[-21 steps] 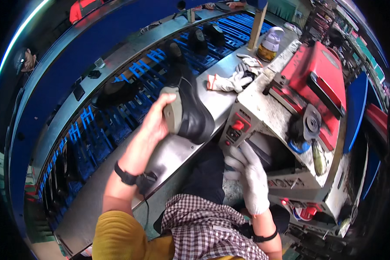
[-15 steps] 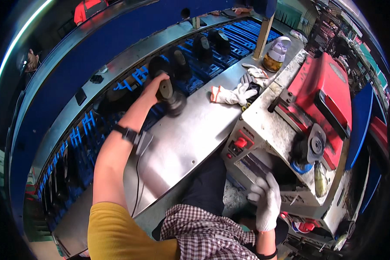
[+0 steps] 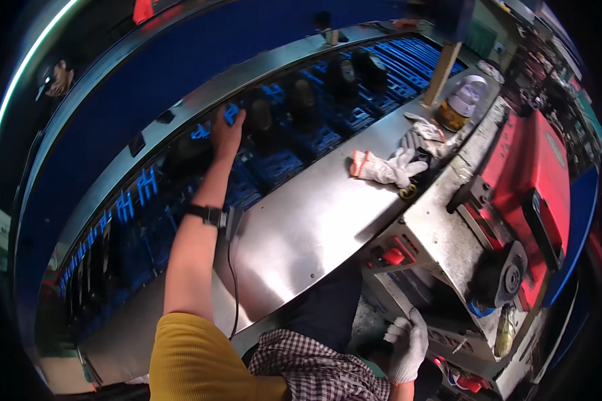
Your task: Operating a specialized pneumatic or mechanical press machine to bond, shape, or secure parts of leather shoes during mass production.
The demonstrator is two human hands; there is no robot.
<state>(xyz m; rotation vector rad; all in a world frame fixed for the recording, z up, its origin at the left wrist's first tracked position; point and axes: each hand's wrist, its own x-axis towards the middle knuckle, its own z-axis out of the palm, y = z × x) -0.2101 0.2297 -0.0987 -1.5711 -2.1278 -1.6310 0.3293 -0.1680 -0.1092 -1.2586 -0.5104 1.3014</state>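
Bare and wearing a dark wristband, my left hand (image 3: pixel 226 134) reaches over the blue-slatted conveyor (image 3: pixel 284 164). Its thumb stands apart from the fingers, and a blue slat shows between them. Just right of it stands a dark, rounded shoe-like piece (image 3: pixel 261 115) with a brownish top. Similar dark pieces (image 3: pixel 302 95) stand in a row farther right; shadow hides their detail. My right hand (image 3: pixel 408 341), in a white knit glove, is raised low beside the machine with loosely bent fingers apart and nothing visible in them.
A shiny metal ledge (image 3: pixel 294 234) runs along the conveyor, with white gloves (image 3: pixel 388 167) and a lidded jar (image 3: pixel 458 107) on it. At right stands a red-topped machine (image 3: pixel 528 174) with a red switch (image 3: pixel 392 256). Another person (image 3: pixel 61 79) is beyond the blue beam (image 3: pixel 180 73).
My left hand has let go of the dark shoe-like piece it held above the ledge and moved over the conveyor. My right hand has dropped slightly. The view has shifted.
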